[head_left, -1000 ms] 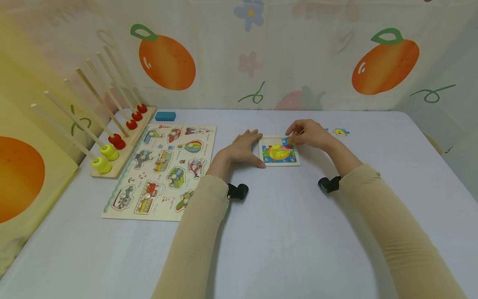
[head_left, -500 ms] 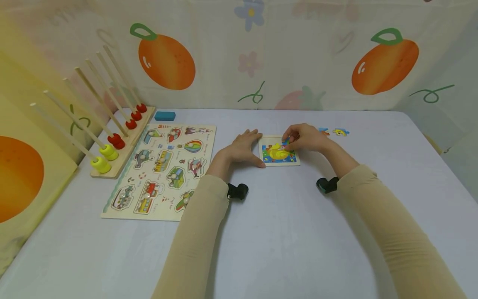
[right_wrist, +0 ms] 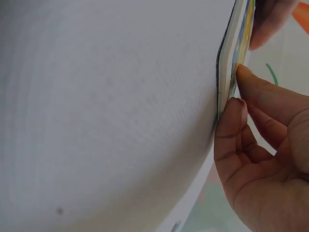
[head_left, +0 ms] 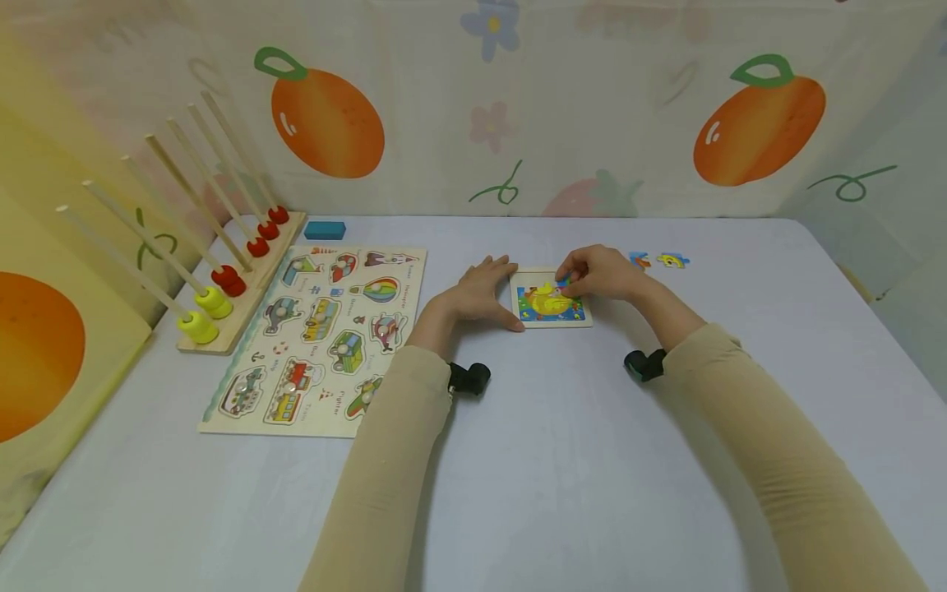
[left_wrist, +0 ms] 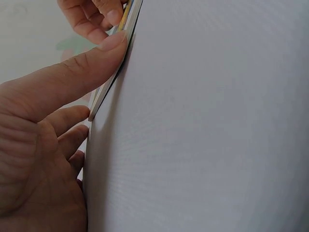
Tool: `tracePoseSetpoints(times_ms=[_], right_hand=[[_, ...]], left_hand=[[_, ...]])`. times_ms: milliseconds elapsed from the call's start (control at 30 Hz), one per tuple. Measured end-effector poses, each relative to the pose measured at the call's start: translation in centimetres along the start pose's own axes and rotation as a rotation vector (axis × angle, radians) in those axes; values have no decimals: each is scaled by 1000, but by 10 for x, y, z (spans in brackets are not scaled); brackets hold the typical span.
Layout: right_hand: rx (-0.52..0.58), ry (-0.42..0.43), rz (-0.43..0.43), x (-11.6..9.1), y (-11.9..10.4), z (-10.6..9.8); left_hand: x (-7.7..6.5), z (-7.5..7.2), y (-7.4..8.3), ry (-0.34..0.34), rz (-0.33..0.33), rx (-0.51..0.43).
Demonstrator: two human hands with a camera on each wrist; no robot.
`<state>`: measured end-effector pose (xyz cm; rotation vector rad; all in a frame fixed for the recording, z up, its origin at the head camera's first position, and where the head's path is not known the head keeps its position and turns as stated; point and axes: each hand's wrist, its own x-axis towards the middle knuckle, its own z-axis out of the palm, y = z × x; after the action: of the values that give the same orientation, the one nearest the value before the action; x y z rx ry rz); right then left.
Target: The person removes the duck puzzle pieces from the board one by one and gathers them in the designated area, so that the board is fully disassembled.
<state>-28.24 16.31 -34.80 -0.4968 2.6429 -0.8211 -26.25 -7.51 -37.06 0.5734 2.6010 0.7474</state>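
Observation:
A small square jigsaw puzzle [head_left: 550, 302] with a yellow duck on blue lies in a pale wooden frame at mid-table. My left hand [head_left: 479, 294] steadies its left side with fingers spread. In the left wrist view, the left thumb [left_wrist: 77, 72] lies along the near edge of the frame. My right hand [head_left: 602, 273] is over the upper right part of the picture, its curled fingers and thumb pinching a puzzle piece, mostly hidden beneath them. The right wrist view has the right thumb [right_wrist: 268, 94] touching the picture's surface and other fingers at the frame's edge.
Two loose puzzle pieces [head_left: 673, 261] lie beyond the right hand. To the left are a large vehicle peg puzzle board [head_left: 311, 345], partly behind the left sleeve, a wooden bead counter [head_left: 244, 304] with tall rods, and a blue block [head_left: 325, 230]. A patterned curtain [head_left: 436, 107] hangs behind.
My right hand has moved slightly left and toward me, bringing its fingers over the picture's upper right part, and has uncovered more of one loose piece. The left hand stays put.

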Motion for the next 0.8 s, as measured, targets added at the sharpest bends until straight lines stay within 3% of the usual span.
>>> tracePoseSetpoints(times_ms=[300, 800], right_hand=[[-10, -5, 32, 2, -2, 0], [-79, 61, -12, 1, -3, 0]], left_hand=[[1, 0, -1, -1, 5, -4], [-2, -2, 2, -15, 0, -24]])
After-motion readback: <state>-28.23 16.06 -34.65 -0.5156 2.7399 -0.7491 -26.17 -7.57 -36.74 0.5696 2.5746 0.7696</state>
